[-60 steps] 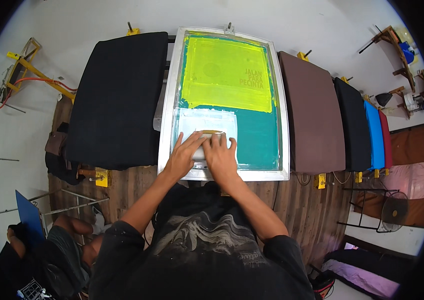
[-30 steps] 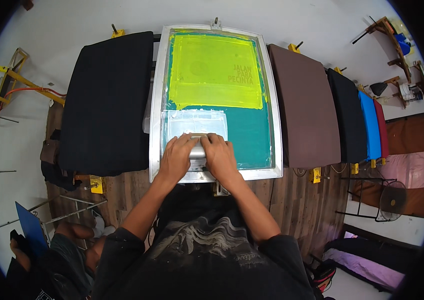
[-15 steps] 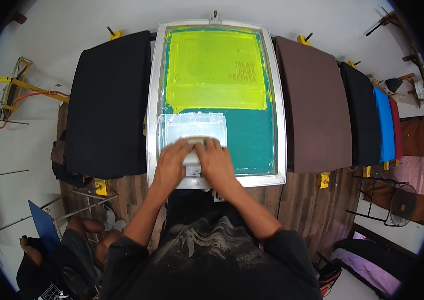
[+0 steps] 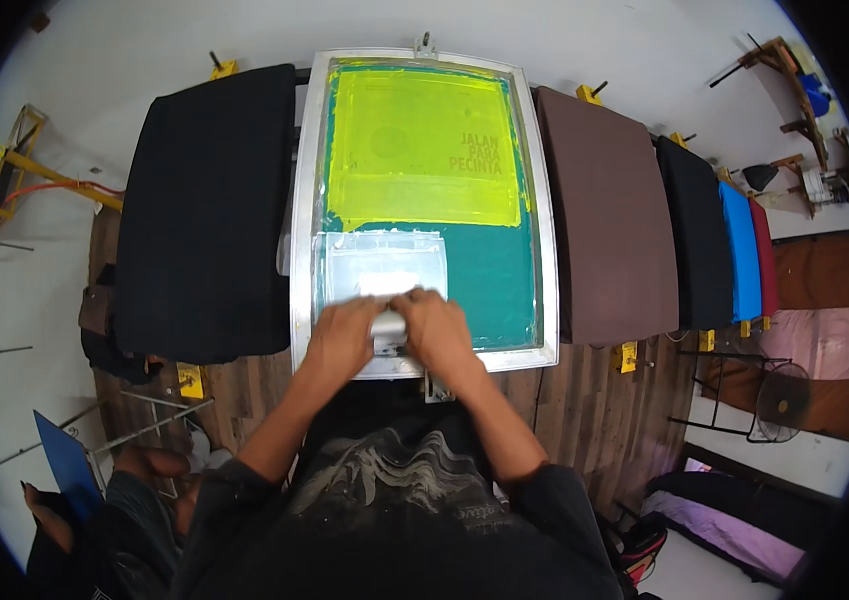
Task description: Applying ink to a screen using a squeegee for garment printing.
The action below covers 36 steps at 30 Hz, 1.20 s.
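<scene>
1. White floor (image 4: 124,40) fills the upper part of my view, and a long wooden table (image 4: 584,410) runs across it carrying a row of garment pallets.
2. Left of centre I see a black shirt (image 4: 206,205) stretched flat on its pallet, its lower edge hanging over the table.
3. At centre lies a printing screen with a silver metal frame (image 4: 302,200); its mesh is teal with a large yellow-green patch (image 4: 424,145) covering the upper half, some lettering in it.
4. Just right of the frame is a brown shirt (image 4: 609,215) on its pallet, then a black one (image 4: 694,235), a blue one (image 4: 739,250) and a red one (image 4: 762,255), each narrower towards the rim.
5. On the lower left part of the mesh I make out a pale, whitish rectangle (image 4: 379,265) of spread ink.
6. My left hand (image 4: 342,340) and right hand (image 4: 436,332) sit side by side at the near edge of the screen, fingers curled closed.
7. Between them both hands grip a grey squeegee (image 4: 388,322), pressed on the mesh just below the pale rectangle, near the frame's bottom rail.
8. Small yellow clamps (image 4: 189,380) are fixed along the table's near edge.
</scene>
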{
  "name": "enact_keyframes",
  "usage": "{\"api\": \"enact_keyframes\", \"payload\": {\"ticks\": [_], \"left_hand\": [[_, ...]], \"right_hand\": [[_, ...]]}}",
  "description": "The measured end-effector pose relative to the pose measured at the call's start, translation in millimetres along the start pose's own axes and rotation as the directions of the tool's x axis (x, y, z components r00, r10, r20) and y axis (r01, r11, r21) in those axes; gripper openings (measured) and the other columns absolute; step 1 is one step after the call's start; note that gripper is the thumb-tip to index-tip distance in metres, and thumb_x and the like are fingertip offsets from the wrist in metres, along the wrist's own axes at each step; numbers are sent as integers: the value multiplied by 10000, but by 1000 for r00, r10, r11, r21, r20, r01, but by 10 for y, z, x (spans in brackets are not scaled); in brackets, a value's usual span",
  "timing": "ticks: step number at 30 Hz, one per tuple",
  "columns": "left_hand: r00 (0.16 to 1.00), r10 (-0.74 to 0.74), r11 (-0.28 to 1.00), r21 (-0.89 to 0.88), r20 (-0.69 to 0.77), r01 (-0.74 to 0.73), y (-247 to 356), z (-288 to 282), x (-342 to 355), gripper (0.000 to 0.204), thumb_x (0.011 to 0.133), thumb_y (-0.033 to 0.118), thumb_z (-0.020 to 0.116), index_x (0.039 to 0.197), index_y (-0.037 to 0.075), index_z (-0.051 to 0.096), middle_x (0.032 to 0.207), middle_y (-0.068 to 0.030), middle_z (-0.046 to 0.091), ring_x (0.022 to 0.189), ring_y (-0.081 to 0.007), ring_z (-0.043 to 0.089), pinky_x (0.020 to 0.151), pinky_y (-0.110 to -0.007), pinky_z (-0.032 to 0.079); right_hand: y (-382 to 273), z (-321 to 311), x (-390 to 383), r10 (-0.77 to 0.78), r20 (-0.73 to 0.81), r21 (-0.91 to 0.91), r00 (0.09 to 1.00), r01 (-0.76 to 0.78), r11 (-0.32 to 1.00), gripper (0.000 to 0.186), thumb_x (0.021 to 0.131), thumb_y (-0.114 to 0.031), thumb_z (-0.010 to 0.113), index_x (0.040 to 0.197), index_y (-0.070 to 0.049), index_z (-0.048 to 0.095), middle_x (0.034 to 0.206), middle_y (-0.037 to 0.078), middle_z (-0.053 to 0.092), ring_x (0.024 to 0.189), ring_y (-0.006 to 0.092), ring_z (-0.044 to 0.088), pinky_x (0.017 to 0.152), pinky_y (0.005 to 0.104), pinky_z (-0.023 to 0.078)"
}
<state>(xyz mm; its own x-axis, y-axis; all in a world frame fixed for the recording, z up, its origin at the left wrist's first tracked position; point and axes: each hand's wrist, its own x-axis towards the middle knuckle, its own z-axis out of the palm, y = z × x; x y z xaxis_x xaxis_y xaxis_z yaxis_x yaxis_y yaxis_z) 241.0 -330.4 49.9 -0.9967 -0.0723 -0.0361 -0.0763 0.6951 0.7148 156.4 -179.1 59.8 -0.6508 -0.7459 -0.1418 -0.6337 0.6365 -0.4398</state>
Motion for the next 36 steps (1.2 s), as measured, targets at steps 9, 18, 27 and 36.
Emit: {"api": "enact_keyframes", "payload": {"ticks": [9,18,27,36], "left_hand": [[989,-148,989,-16,24,148,-124,58,254,375,701,-82,613,1055,28,670,1022,-188,674,951,-387,644,843,-443,523],[987,-81,997,11,139,80,82,119,-243,338,727,-70,571,1051,1,635,1039,-200,653,978,-386,636,819,-471,525],[992,-123,992,-13,-32,123,-184,36,266,338,715,-66,597,1031,42,650,980,-180,653,907,-393,639,803,-468,518],[983,-117,992,-28,141,122,107,12,-286,435,722,-73,565,1145,17,616,1148,-208,623,1021,-406,614,904,-483,490]], "right_hand": [[91,-26,249,48,22,42,999,-49,998,311,674,18,672,970,-71,642,949,144,625,918,359,605,759,450,533],[-118,-13,-335,78,86,112,993,-87,990,499,630,64,663,1115,-49,632,1049,164,632,996,376,589,848,440,513],[-11,-89,358,53,44,21,998,-54,998,378,696,38,626,1055,-80,633,966,165,627,917,394,611,763,469,522],[-150,-31,-268,37,160,40,986,-44,998,510,595,25,704,1088,-83,631,1036,146,633,962,365,614,812,457,525]]}}
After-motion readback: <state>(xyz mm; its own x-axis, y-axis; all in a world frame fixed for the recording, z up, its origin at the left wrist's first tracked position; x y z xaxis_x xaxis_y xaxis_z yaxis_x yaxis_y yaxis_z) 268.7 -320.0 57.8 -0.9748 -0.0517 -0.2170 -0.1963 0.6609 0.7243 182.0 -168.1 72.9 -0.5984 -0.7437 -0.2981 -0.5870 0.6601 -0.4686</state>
